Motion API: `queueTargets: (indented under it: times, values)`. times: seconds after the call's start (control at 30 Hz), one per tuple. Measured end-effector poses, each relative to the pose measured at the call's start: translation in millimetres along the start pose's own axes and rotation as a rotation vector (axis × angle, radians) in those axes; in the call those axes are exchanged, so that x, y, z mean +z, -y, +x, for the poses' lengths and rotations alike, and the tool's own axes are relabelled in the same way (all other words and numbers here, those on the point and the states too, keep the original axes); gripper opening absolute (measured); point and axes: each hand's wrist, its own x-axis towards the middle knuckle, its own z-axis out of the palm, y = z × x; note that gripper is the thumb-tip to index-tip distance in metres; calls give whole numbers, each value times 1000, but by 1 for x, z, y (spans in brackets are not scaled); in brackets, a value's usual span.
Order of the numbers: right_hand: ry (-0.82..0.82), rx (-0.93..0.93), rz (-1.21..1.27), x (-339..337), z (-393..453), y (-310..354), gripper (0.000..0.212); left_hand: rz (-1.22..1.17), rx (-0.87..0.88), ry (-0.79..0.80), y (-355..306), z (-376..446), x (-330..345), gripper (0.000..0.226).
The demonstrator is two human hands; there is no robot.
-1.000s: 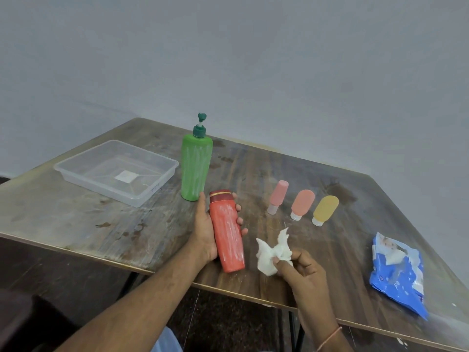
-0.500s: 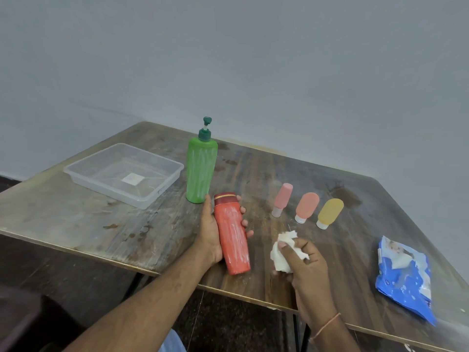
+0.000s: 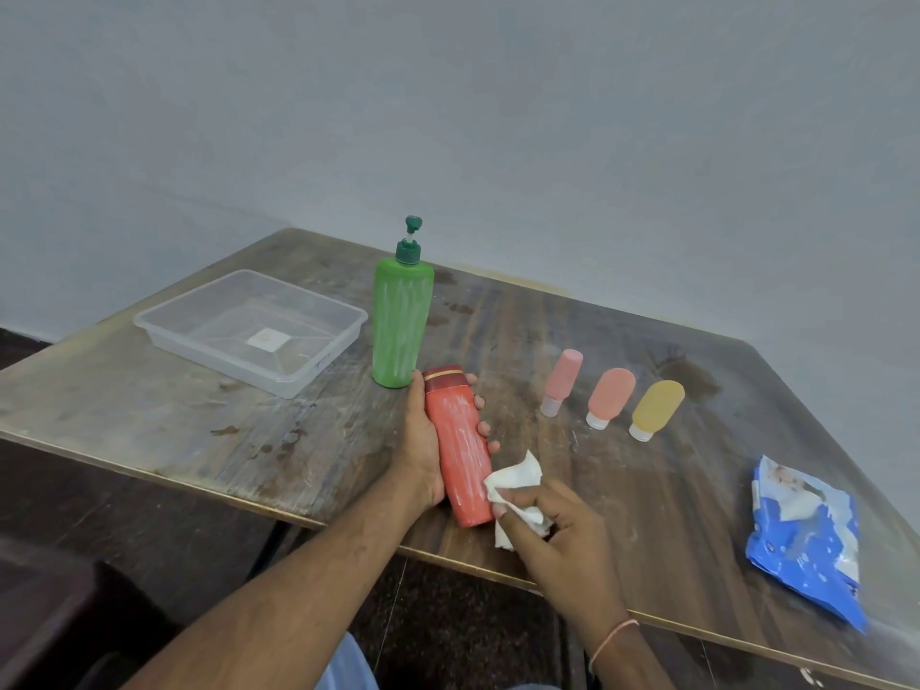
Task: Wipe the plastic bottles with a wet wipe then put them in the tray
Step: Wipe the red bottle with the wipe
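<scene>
My left hand (image 3: 423, 440) grips a red bottle (image 3: 458, 448) streaked with white, holding it tilted above the table's front edge. My right hand (image 3: 552, 520) pinches a crumpled white wet wipe (image 3: 515, 483) and holds it against the bottle's lower right side. A tall green pump bottle (image 3: 401, 331), also streaked, stands upright just behind. To the right lie a pink tube (image 3: 562, 381), an orange tube (image 3: 610, 396) and a yellow tube (image 3: 656, 408) in a row. The clear plastic tray (image 3: 318, 363) sits at the left with nothing in it but a label.
A blue wet-wipe packet (image 3: 806, 535) lies near the table's right front edge. The worn wooden table (image 3: 174, 415) stands against a grey wall. Dark floor shows below its front edge.
My right hand has brought the wipe left until it touches the red bottle's lower side. My left hand keeps its hold on the bottle.
</scene>
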Motion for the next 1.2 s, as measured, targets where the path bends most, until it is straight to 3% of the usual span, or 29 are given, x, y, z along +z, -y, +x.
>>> queueTargets:
  times: [0.63,0.8,0.93,1.1,1.2]
  values:
    - [-18,-49,38,6,-9,2,15,10,39,-22,1,-2,0,69]
    - [-95,-15,-45,8,-4,0,13,18,41,-23,1,-1,1,69]
    - [-31,-89,25,11,-8,0,13,25,35,-31,2,-2,2,69]
    - [-108,-57,-15,13,-4,1,15,21,33,-31,2,-2,2,69]
    - [-48,-124,-18,15,-8,2,16,19,36,-32,2,-2,3,69]
